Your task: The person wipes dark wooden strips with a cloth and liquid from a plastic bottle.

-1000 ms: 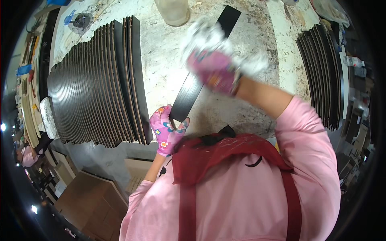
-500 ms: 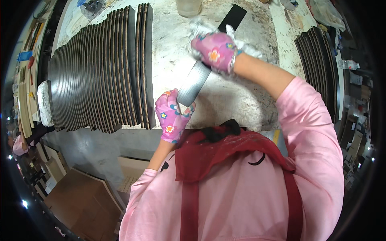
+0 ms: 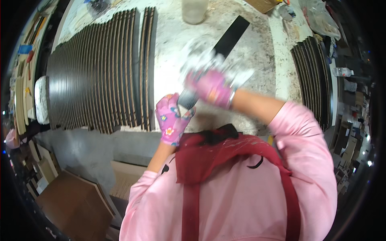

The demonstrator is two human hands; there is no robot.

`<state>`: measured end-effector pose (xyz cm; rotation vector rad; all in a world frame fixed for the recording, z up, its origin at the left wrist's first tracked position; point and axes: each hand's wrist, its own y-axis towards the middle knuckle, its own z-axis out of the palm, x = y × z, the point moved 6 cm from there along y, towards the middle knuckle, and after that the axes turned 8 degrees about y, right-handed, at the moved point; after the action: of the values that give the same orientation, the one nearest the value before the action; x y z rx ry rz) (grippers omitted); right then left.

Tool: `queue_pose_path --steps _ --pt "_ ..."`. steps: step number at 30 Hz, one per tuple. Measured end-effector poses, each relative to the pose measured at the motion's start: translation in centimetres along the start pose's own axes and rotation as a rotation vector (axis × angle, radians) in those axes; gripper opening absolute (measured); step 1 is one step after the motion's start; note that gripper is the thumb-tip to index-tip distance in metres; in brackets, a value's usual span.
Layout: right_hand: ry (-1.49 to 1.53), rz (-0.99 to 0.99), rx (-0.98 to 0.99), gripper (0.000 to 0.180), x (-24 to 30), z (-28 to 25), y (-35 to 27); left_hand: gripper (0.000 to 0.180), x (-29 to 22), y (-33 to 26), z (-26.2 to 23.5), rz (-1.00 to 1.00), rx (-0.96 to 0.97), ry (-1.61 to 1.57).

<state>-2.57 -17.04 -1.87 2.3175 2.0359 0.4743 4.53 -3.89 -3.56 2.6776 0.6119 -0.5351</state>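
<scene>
A long, flat black board (image 3: 232,37) lies slantwise on the worktable (image 3: 257,80), its near end toward me. My left hand (image 3: 172,117), in a pink flowered glove, is closed round that near end. On the board's middle, my right hand (image 3: 211,89), in a matching glove and blurred by motion, presses a crumpled white rag (image 3: 205,60). The rag hides part of the board and spreads out beyond my fingers. To the left, a long row of dark boards (image 3: 92,72) stands on edge, with two more boards (image 3: 147,68) close beside it.
Another group of dark boards (image 3: 311,76) stands at the table's right side. At the far edge are a cloudy plastic container (image 3: 194,11) and a clear plastic bag (image 3: 319,18). A white wrapped block (image 3: 42,100) rests against the left row. Brown cardboard (image 3: 74,205) lies below left.
My right hand has slid the rag down along the board toward my left hand. More of the board's far end now shows. My left hand keeps its hold.
</scene>
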Motion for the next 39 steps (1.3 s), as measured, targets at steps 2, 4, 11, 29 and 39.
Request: queue_pose_path --steps 2,4,11,29,39 --pt "0.308 0.083 0.394 0.033 4.0 1.0 0.8 0.062 0.9 -0.8 0.3 0.034 0.038 0.102" --pt "0.295 0.280 0.640 0.038 0.7 1.9 1.2 0.061 0.6 -0.6 0.3 0.026 -0.030 -0.014" --pt "-0.149 0.635 -0.052 0.033 -25.9 -7.1 -4.1 0.062 -0.1 -0.6 0.4 0.012 -0.017 -0.005" --pt "0.123 0.938 -0.108 0.032 -23.9 -7.1 -6.1 0.063 -0.2 -0.4 0.5 0.048 0.026 0.008" --pt "1.036 1.143 -0.753 0.048 -25.0 -7.1 -14.5 0.056 -0.3 -1.7 -1.3 -0.763 0.755 -1.060"
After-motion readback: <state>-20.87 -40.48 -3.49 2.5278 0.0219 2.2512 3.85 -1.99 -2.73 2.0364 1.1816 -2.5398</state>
